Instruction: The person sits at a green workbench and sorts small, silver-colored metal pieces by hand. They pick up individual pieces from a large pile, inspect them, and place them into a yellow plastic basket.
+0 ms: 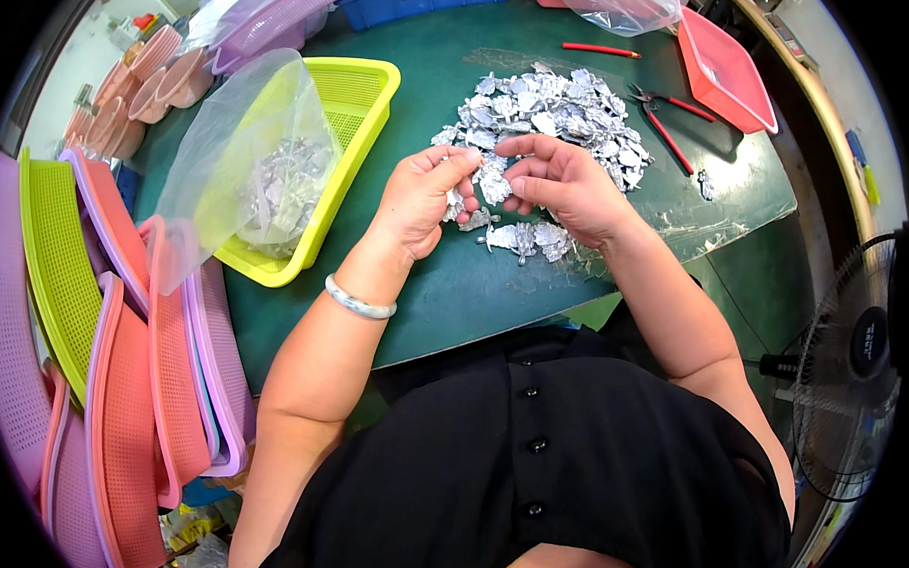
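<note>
- The table (454, 284) is green; my pile (551, 112) of silvery metal pieces lies toward its far right edge.
- The yellow basket (356, 95) with a clear bag (249, 157) sits at the left edge.
- My left hand (422, 198) and right hand (563, 183) meet near the middle, both pinching one piece (493, 180).
- That piece looks light, stiff, thin, jagged and shiny grey; I'd grip its edges.
</note>
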The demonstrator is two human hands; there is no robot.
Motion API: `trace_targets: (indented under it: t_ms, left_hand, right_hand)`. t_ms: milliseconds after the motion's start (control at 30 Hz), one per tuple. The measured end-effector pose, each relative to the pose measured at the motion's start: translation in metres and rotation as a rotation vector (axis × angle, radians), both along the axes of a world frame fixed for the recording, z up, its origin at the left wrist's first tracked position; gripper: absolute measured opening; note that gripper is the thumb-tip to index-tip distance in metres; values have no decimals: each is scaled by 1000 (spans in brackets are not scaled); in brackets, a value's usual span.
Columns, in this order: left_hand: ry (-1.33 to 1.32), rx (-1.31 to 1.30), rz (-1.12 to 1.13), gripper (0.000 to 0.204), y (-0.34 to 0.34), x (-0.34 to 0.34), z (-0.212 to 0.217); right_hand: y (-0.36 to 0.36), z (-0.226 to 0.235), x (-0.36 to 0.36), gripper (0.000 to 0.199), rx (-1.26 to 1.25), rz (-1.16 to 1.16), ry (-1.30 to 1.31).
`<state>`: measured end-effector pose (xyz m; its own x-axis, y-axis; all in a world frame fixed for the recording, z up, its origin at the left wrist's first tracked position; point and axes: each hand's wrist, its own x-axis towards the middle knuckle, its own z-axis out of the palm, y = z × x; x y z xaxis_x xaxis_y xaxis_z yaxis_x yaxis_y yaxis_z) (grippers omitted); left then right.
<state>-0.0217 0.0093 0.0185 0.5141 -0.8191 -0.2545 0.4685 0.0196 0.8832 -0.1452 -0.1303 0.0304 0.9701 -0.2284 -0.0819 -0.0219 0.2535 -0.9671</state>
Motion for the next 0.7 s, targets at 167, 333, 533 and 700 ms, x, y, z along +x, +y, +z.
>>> trace_targets:
  t_ms: [167, 333, 533, 700]
  left_hand:
    - [1, -10, -4, 14, 0, 1, 0]
    - [12, -19, 16, 15, 0, 1, -2]
    - [67, -43, 26, 17, -1, 3, -4]
    - [80, -51, 32, 18, 0, 3, 0]
  right_hand:
    - [-1, -1, 1, 36, 36, 2, -1]
    - [-1, -1, 3, 37, 50, 14, -4]
    - [-3, -1, 4, 39, 58, 25, -8]
    - [2, 3, 6, 36, 33, -15, -13]
